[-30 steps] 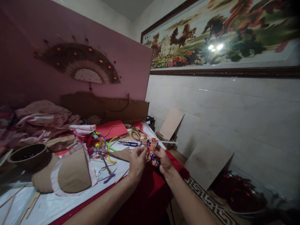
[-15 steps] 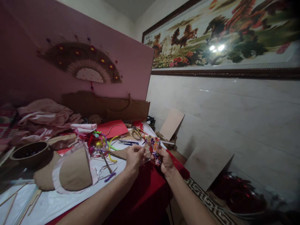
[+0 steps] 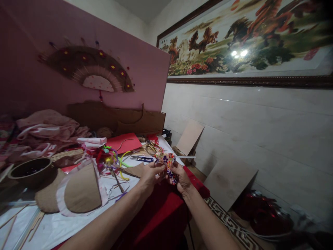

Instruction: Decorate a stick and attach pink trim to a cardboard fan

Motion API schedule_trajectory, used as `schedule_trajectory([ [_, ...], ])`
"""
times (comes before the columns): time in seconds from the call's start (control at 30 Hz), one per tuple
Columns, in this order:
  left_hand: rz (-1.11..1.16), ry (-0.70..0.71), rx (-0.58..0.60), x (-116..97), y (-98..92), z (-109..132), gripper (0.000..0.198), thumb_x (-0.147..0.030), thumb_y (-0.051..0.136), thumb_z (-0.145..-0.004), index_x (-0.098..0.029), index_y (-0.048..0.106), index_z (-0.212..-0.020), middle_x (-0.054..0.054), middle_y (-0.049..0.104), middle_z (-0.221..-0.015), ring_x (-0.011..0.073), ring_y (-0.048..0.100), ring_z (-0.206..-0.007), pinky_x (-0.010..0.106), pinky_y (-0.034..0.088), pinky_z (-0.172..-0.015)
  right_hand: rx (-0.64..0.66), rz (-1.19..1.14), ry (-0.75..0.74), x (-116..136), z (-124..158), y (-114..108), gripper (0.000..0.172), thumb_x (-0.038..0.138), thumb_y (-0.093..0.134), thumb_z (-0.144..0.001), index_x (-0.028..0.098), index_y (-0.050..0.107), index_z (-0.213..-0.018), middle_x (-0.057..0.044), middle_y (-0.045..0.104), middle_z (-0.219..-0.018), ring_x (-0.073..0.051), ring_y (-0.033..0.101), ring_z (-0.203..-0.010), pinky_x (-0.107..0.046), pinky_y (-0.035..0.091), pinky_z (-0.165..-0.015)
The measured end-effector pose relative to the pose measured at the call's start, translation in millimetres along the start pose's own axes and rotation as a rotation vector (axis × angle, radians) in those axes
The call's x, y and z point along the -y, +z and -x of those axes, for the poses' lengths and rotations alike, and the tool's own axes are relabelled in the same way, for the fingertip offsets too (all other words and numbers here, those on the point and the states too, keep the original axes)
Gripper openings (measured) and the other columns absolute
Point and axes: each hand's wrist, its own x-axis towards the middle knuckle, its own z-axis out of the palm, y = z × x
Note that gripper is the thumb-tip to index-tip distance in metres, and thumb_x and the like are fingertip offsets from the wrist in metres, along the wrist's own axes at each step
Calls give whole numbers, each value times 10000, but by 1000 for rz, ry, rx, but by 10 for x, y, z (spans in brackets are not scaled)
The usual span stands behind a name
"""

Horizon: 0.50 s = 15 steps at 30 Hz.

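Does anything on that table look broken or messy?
Yes: the brown cardboard at the back looks ragged, its top edge uneven with a curved bite missing. The pink cloth at the left lies crumpled in a heap. I see no spill.

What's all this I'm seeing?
Glue gun: one, flowered, centre
Scissors: one, gold, behind gun
Snips: one, blue, left of gun
Pipe cleaners: several, mixed colours, table
Sticks: several, tan, table left
Paper: one, red, table back
Bowl: one, brown, table left
Half-round cardboard: one, brown, right of bowl
Cloth: one heap, pink, behind bowl
Fan: one, brown, on pink board
Picture: one, multicoloured, right wall
Panels: two, pale, below picture
Shiny object: count unclear, red, right floor
Table: one, red-and-white covers, lower left
Left hand: one, bare, beside gun
Right hand: one, bare, holding gun
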Motion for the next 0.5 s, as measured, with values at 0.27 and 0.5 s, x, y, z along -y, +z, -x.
schedule_trajectory([
  [0.27, 56, -10, 34, 11, -3, 7, 99, -120, 612, -552, -138, 522, -588, -20, 496, -441, 92, 476, -384, 187, 239, -356, 31, 72, 49, -21, 1, -31, 351, 386, 717, -697, 172, 548, -918, 26, 596, -478, -77, 472, -297, -132, 329, -264],
  [0.5, -2, -37, 55, 30, -60, -20, 135, -104, 565, -528, -171, 451, -556, -56, 378, -385, 73, 369, -349, 184, 205, -351, 85, 61, 71, -29, -17, -50, 378, 387, 726, -686, 165, 561, -945, 3, 636, -559, -81, 505, -335, -134, 326, -270],
])
